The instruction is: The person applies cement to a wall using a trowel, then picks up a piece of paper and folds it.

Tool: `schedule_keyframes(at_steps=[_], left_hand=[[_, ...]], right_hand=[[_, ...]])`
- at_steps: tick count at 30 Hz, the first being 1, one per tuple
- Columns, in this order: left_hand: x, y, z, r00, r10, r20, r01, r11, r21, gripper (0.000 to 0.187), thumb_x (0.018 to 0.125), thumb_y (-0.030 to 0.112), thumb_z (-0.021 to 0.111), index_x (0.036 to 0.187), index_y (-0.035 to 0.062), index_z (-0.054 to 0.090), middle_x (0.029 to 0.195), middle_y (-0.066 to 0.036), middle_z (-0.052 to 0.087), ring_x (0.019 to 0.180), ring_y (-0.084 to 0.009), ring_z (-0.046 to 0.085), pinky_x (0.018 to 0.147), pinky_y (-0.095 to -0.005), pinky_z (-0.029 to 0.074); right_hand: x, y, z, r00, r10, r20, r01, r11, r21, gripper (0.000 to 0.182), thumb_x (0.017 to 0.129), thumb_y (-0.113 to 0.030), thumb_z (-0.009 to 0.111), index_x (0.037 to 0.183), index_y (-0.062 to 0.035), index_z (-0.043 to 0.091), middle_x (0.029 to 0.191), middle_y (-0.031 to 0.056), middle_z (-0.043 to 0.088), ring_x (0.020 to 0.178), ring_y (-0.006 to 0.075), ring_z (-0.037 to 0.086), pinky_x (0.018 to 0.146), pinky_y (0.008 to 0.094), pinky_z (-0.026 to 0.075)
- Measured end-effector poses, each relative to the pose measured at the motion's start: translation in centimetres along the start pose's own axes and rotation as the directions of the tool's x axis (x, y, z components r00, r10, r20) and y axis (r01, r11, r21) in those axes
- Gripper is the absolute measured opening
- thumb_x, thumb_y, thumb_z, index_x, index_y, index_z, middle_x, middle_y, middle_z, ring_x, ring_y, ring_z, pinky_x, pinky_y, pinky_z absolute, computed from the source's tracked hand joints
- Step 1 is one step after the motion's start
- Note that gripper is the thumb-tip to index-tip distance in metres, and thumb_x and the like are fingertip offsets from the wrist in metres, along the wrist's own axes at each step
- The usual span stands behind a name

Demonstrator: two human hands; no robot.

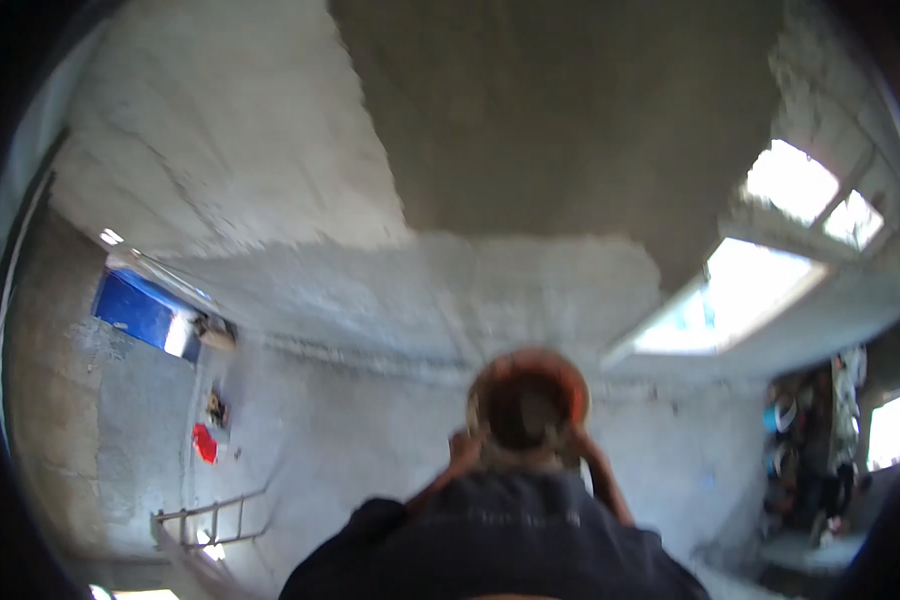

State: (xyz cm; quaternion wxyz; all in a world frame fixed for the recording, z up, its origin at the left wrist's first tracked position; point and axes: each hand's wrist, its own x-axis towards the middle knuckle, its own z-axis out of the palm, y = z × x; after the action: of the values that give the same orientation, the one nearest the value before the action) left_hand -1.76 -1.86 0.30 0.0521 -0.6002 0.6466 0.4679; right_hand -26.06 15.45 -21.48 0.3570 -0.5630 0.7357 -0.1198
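A round reddish-brown bucket (577, 385) is in front of my chest, its open mouth facing up toward me. The inside is dark, with a greyish-brown patch in it that I cannot make out clearly. My left hand (465, 449) grips the bucket's left side near the rim. On the opposite side my right hand (577, 440) holds it with the arm bent. Blur hides the separate fingers. Dark clothing covers my body below the bucket.
Darker, wet-looking plaster (570, 120) covers part of the wall ahead, beside paler plaster (240, 120). Bright window openings (730, 300) are at the right. A ladder (215, 522), a red item (205, 443) and a blue panel (145, 312) are at the left. Clutter (810, 460) stands far right.
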Motion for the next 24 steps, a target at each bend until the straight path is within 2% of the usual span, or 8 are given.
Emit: schedule_keyframes(at_steps=[1,2,3,4,6,14,17,24], left_hand=[[0.2,-0.2,0.2,0.999,0.017,-0.036,-0.017,1.000,0.005,0.059,0.077,0.057,0.058,0.078,-0.0010,0.067,0.073,-0.017,0.065,0.070,-0.0313,0.062,0.065,-0.0461,0.046],[1.6,-1.5,0.8,0.998,0.044,-0.055,-0.041,0.998,0.056,0.058,0.075,0.057,0.062,0.078,-0.0012,0.067,0.075,-0.021,0.065,0.074,-0.0336,0.064,0.067,-0.0473,0.046],[1.3,-0.9,0.5,0.989,0.086,-0.122,-0.090,0.995,-0.030,0.059,0.071,0.056,0.066,0.078,-0.0020,0.067,0.077,-0.024,0.065,0.079,-0.0365,0.064,0.070,-0.0474,0.046],[1.9,-1.3,0.9,0.977,0.090,-0.193,-0.093,0.996,-0.007,0.059,0.069,0.055,0.067,0.078,-0.0037,0.067,0.075,-0.024,0.065,0.079,-0.0368,0.064,0.072,-0.0459,0.047],[0.3,0.4,0.2,0.964,0.122,-0.237,-0.146,0.985,-0.088,0.057,0.070,0.051,0.068,0.080,-0.0049,0.066,0.075,-0.023,0.065,0.079,-0.0362,0.065,0.073,-0.0451,0.047],[-0.7,1.1,-0.1,0.968,0.123,-0.218,-0.170,0.962,-0.212,0.046,0.070,0.037,0.071,0.088,-0.0050,0.065,0.076,-0.019,0.066,0.078,-0.0312,0.065,0.071,-0.0391,0.048],[0.1,0.2,0.2,0.963,0.159,-0.216,-0.209,0.951,-0.230,0.044,0.070,0.032,0.072,0.094,-0.0045,0.064,0.081,-0.018,0.067,0.077,-0.0273,0.065,0.070,-0.0371,0.048],[-0.4,1.4,0.3,0.979,0.127,-0.160,-0.182,0.894,-0.410,0.042,0.072,0.031,0.072,0.091,-0.0055,0.063,0.075,-0.012,0.065,0.068,-0.0196,0.059,0.065,-0.0342,0.046]], right_hand=[[0.6,1.8,2.5,0.958,-0.021,-0.286,0.060,0.990,0.130,0.028,0.076,-0.020,0.062,0.092,0.0024,0.058,0.082,0.0215,0.061,0.074,0.0322,0.060,0.064,0.0430,0.045],[-5.8,-8.4,-8.7,0.887,-0.223,-0.403,0.200,0.975,-0.101,0.012,0.075,-0.015,0.051,0.072,-0.0044,0.056,0.065,0.0111,0.053,0.063,0.0271,0.049,0.057,0.0390,0.039],[-6.2,-9.6,-9.8,0.906,-0.098,-0.412,0.143,0.986,0.080,0.016,0.077,-0.018,0.055,0.078,-0.0020,0.057,0.072,0.0121,0.057,0.068,0.0262,0.055,0.059,0.0393,0.041],[-7.1,-12.6,-13.6,0.976,0.156,-0.153,-0.101,0.942,0.320,0.042,0.071,-0.030,0.070,0.094,0.0032,0.057,0.086,0.0230,0.061,0.084,0.0377,0.060,0.069,0.0442,0.046],[-9.1,-16.2,-16.4,0.938,0.295,-0.182,-0.196,0.884,0.424,0.048,0.069,-0.037,0.075,0.092,0.0013,0.058,0.086,0.0145,0.062,0.080,0.0251,0.061,0.066,0.0369,0.047],[-11.1,-16.9,-17.9,0.931,0.353,0.091,-0.280,0.533,0.798,0.048,0.074,-0.038,0.073,0.101,-0.0021,0.055,0.085,0.0096,0.060,0.077,0.0152,0.059,0.065,0.0293,0.048],[-12.3,-17.4,-19.1,0.912,0.357,0.200,-0.248,0.094,0.964,0.037,0.084,-0.033,0.061,0.105,-0.0023,0.055,0.084,0.0099,0.060,0.069,0.0146,0.058,0.059,0.0275,0.049],[-14.0,-17.3,-19.3,0.842,0.434,0.320,-0.319,-0.078,0.945,0.038,0.089,-0.034,0.052,0.102,0.0003,0.058,0.084,0.0103,0.060,0.067,0.0156,0.058,0.057,0.0279,0.050]])
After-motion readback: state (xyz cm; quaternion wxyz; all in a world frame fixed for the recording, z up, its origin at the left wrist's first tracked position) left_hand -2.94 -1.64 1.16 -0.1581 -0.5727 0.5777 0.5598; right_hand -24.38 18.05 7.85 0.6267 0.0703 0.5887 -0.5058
